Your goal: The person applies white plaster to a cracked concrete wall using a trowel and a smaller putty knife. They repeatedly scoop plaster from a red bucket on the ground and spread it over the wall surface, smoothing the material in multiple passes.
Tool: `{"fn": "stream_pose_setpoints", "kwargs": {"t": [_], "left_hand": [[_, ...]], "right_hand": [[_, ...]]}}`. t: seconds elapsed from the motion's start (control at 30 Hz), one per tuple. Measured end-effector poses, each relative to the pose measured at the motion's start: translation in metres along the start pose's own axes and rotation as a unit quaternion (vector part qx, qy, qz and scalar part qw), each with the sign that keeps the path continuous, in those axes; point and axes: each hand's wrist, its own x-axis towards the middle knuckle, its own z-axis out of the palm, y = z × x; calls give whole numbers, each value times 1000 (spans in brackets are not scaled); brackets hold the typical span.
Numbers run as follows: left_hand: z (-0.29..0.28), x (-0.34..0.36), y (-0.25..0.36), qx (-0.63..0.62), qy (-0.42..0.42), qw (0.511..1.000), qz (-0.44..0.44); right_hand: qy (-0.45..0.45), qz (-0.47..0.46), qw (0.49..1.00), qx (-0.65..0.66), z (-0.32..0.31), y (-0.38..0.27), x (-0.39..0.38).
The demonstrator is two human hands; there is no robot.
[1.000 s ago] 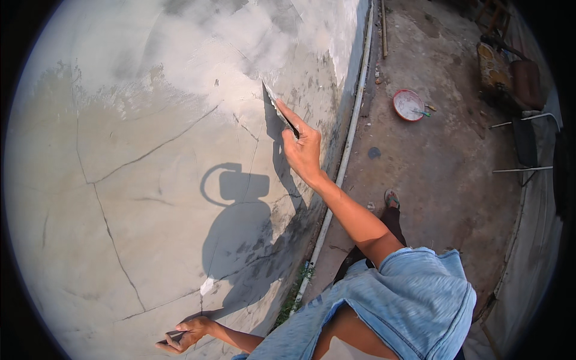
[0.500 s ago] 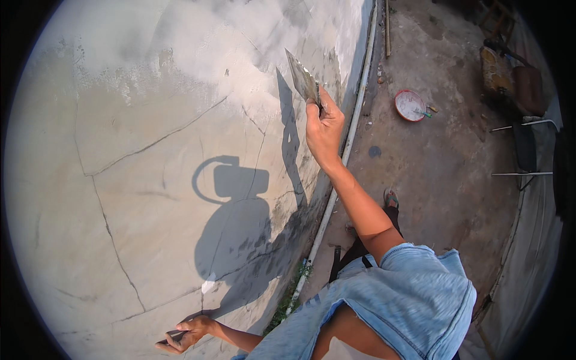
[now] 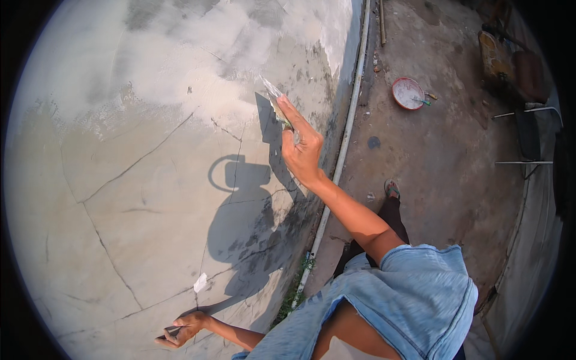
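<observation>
My right hand (image 3: 303, 150) is closed round a putty knife (image 3: 278, 103), index finger stretched along the blade. The blade carries whitish smears and slants close to the wall (image 3: 138, 222), its dark shadow right beside it; whether its edge touches cannot be told. White filler (image 3: 198, 84) coats the upper part of the wall around there. At the lower left, my left hand (image 3: 189, 327) rests against the wall with fingers partly bent and thumb apart. Its fingertips lie in shadow, and I see nothing held in it.
Dark cracks run across the bare wall, and a small white patch (image 3: 200, 282) sits above my left hand. A pale pipe (image 3: 343, 153) follows the wall's foot. On the floor stands a red-rimmed basin (image 3: 408, 79) of white paste; a chair (image 3: 528, 141) is at the right.
My right hand has moved left and down with the putty knife, turning the blade closer to the wall. The view has shifted slightly. My left hand stays nearly in place.
</observation>
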Motion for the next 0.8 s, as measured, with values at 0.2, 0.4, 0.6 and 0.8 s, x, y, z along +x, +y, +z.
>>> {"fn": "stream_pose_setpoints", "kwargs": {"t": [0.2,0.4,0.6,0.8], "left_hand": [[1,1,4,-31,-6,999,-14],[-7,-3,-2,-17,-20,1000,9],[-36,-61,114,-44,-185,956,-222],[-140,-165,365,-385,-680,502,-370]], "right_hand": [[-42,-41,995,-75,47,5,-72],[-373,350,842,171,-78,-7,-126],[-85,592,698,393,-196,55,-50],[-25,661,636,398,-287,101,-9]]}}
